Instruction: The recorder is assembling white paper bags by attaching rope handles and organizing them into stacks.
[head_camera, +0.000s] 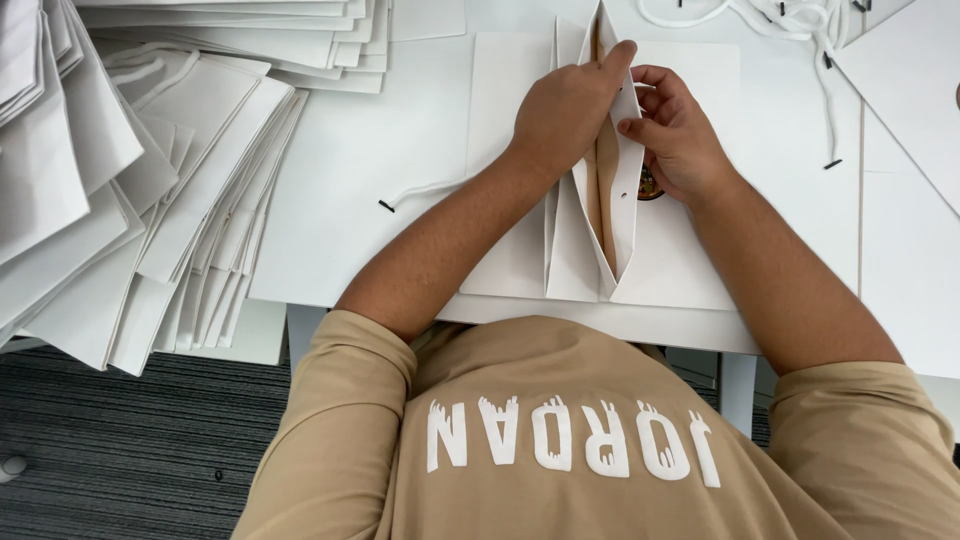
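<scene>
A white paper bag (520, 170) lay flat on the white table (350, 180), straight ahead of the person, with its folded side standing up along the middle so that the brown inside showed in the gap. The left hand (567, 105) was closed on that raised fold near its far end, fingers curled over the top edge and pinching the paper. The right hand (677, 135) pressed against the other side of the same fold, thumb and fingertips gripping the paper just beside the left hand, the two hands nearly touching. A small round dark emblem (649, 186) on the bag peeked out from under the right palm. A white cord (425, 191) with a black tip lay on the table by the left wrist. To the left, a big fanned pile of flat bags (150, 170) covered the table edge, and more white cords (790, 20) lay tangled at the far right.
</scene>
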